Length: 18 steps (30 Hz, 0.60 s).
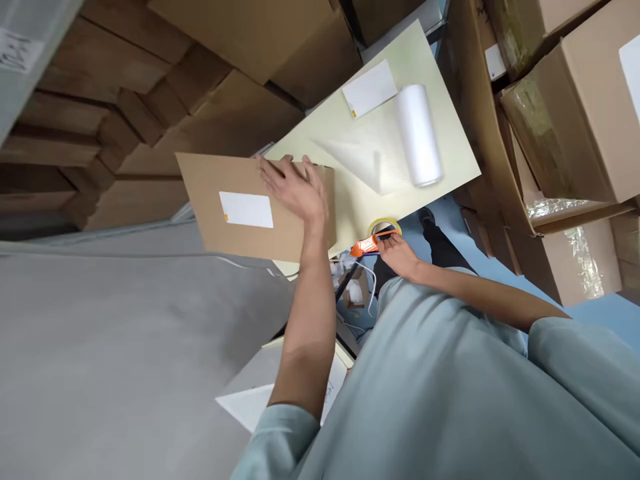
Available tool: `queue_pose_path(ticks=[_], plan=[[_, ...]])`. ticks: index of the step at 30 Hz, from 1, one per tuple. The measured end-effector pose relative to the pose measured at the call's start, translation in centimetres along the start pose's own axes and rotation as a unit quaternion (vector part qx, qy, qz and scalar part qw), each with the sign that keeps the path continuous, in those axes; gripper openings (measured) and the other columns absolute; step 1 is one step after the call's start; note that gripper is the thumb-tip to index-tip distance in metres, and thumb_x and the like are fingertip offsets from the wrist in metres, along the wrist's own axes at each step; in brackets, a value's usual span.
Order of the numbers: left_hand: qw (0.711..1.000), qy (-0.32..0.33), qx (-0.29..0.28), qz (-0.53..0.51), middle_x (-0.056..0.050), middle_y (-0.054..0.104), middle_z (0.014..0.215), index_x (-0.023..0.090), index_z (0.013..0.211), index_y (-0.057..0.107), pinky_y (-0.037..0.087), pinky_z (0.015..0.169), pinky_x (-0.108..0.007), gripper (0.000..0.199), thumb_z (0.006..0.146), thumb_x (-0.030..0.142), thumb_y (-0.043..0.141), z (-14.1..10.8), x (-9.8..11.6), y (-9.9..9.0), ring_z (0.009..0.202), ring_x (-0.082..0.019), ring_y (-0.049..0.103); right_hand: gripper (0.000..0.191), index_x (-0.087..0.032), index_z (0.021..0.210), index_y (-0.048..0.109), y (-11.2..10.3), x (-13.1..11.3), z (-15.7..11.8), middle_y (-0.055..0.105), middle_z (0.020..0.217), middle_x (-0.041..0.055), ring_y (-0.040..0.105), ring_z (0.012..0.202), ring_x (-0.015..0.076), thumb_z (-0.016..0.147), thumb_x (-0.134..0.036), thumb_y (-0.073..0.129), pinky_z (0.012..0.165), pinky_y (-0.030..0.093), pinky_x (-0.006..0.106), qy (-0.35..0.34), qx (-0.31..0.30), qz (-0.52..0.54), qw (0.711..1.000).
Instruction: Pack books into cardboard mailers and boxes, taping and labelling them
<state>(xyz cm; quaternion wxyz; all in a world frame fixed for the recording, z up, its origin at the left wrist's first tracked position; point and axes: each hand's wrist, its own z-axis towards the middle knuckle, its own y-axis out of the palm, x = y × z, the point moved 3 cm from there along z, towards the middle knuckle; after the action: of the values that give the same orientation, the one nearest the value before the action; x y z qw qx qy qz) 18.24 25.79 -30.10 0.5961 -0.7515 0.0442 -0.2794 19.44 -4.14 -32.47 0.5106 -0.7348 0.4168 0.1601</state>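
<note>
left hand point(297, 190) seen palm down on the top face of a cardboard box point(283, 237); its fingers are spread somewhat apart and nothing is gripped by them. the box is pressed or steadied near its right-hand end; which of the two cannot be told. a white label point(246, 210) is borne by the same face, just beside the fingers, with a small yellow mark at one corner.

the box is placed at the near left end of a pale yellow surface point(355, 193), and its left part is extended past the edge.

by the right hand point(397, 255) an orange tape dispenser point(367, 247) is held at the surface's near edge, fingers closed around its handle; the fingertips are partly hidden. a roll of yellow-edged tape point(384, 223) is seen at the dispenser, close by the fingers. box and dispenser are held apart, a short gap being left between them.

farther along the surface, a white roll point(419, 135) and a white card point(370, 88) are noted, side by side, well apart from both hands.

below the surface, a small carton point(355, 293) with white material inside is partly seen, a white cable point(373, 287) beside it. brown cartons point(150, 87) are stacked at left; taped cartons point(575, 113) are stacked at right, above a blue floor point(453, 230).
</note>
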Motion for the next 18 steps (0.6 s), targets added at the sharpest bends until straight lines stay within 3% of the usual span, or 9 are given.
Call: queue_pose_path(ticks=[2, 3, 7, 8, 10, 12, 15, 18], plan=[[0.996, 0.039, -0.082, 0.018, -0.005, 0.027, 0.19, 0.039, 0.162, 0.056, 0.016, 0.144, -0.072, 0.065, 0.101, 0.062, 0.065, 0.0, -1.0, -0.1, 0.18, -0.039, 0.01, 0.038, -0.011, 0.122, 0.076, 0.1, -0.4, 0.4, 0.085, 0.111, 0.0201, 0.078, 0.111, 0.0355, 0.101, 0.002, 0.047, 0.12, 0.05, 0.057, -0.008, -0.009, 0.004, 1.0], [0.995, 0.045, -0.085, 0.024, -0.005, 0.028, 0.19, 0.039, 0.161, 0.056, 0.017, 0.144, -0.072, 0.066, 0.1, 0.061, 0.067, 0.0, -1.4, -0.2, 0.179, -0.039, 0.012, 0.04, -0.01, 0.124, 0.076, 0.2, -0.8, 0.6, 0.085, 0.114, 0.0204, 0.078, 0.113, 0.0355, 0.101, 0.003, 0.046, 0.12, 0.051, 0.057, -0.017, -0.014, -0.003, 1.0], [0.998, 0.014, 0.036, 0.04, -0.009, 0.025, 0.191, 0.032, 0.16, 0.057, 0.01, 0.145, -0.069, 0.058, 0.107, 0.055, 0.057, -0.7, -1.9, -0.5, 0.18, -0.037, 0.009, 0.041, -0.009, 0.128, 0.075, 0.2, -2.1, 1.0, 0.084, 0.12, 0.0212, 0.077, 0.115, 0.0341, 0.103, 0.002, 0.044, 0.121, 0.05, 0.052, -0.062, -0.034, -0.039, 0.997], [0.999, 0.024, 0.018, 0.039, -0.009, 0.026, 0.191, 0.032, 0.161, 0.056, 0.01, 0.146, -0.068, 0.059, 0.106, 0.055, 0.058, -1.1, -1.8, -0.4, 0.18, -0.037, 0.01, 0.042, -0.009, 0.129, 0.075, 0.1, -2.3, 0.8, 0.084, 0.12, 0.0209, 0.077, 0.114, 0.0336, 0.103, 0.002, 0.044, 0.121, 0.05, 0.05, -0.069, -0.043, -0.05, 0.995], [0.995, 0.054, -0.075, 0.028, -0.009, 0.029, 0.19, 0.035, 0.164, 0.053, 0.013, 0.145, -0.069, 0.065, 0.103, 0.055, 0.065, -1.8, -1.6, -0.1, 0.179, -0.038, 0.016, 0.044, -0.008, 0.132, 0.075, -0.3, -1.7, 0.0, 0.085, 0.116, 0.0203, 0.078, 0.111, 0.0327, 0.102, 0.002, 0.044, 0.119, 0.051, 0.048, -0.073, -0.065, -0.075, 0.992], [0.992, 0.049, -0.12, 0.013, -0.009, 0.031, 0.189, 0.035, 0.164, 0.052, 0.013, 0.145, -0.07, 0.063, 0.105, 0.053, 0.063, -2.6, -1.6, -0.1, 0.178, -0.038, 0.021, 0.048, -0.007, 0.138, 0.073, -1.6, 0.2, -1.6, 0.085, 0.113, 0.0198, 0.078, 0.107, 0.0322, 0.101, 0.004, 0.044, 0.116, 0.052, 0.047, -0.055, -0.078, -0.094, 0.991], [1.0, -0.003, -0.018, 0.016, -0.012, 0.03, 0.189, 0.026, 0.157, 0.059, 0.007, 0.146, -0.066, 0.051, 0.112, 0.048, 0.048, -4.0, -2.0, -0.5, 0.18, -0.035, 0.013, 0.05, -0.005, 0.142, 0.069, -5.4, 4.9, -5.0, 0.085, 0.109, 0.0209, 0.078, 0.105, 0.0324, 0.099, 0.004, 0.045, 0.11, 0.052, 0.046, -0.011, -0.071, -0.134, 0.988], [0.998, 0.0, 0.059, 0.021, -0.013, 0.03, 0.189, 0.02, 0.144, 0.068, 0.01, 0.147, -0.059, 0.047, 0.113, 0.051, 0.049, -5.8, -2.5, -0.4, 0.18, -0.034, 0.01, 0.039, -0.001, 0.131, 0.071, -10.3, 9.1, -7.2, 0.084, 0.104, 0.0238, 0.078, 0.1, 0.0326, 0.103, 0.0, 0.043, 0.107, 0.05, 0.045, 0.018, -0.067, -0.237, 0.969]])
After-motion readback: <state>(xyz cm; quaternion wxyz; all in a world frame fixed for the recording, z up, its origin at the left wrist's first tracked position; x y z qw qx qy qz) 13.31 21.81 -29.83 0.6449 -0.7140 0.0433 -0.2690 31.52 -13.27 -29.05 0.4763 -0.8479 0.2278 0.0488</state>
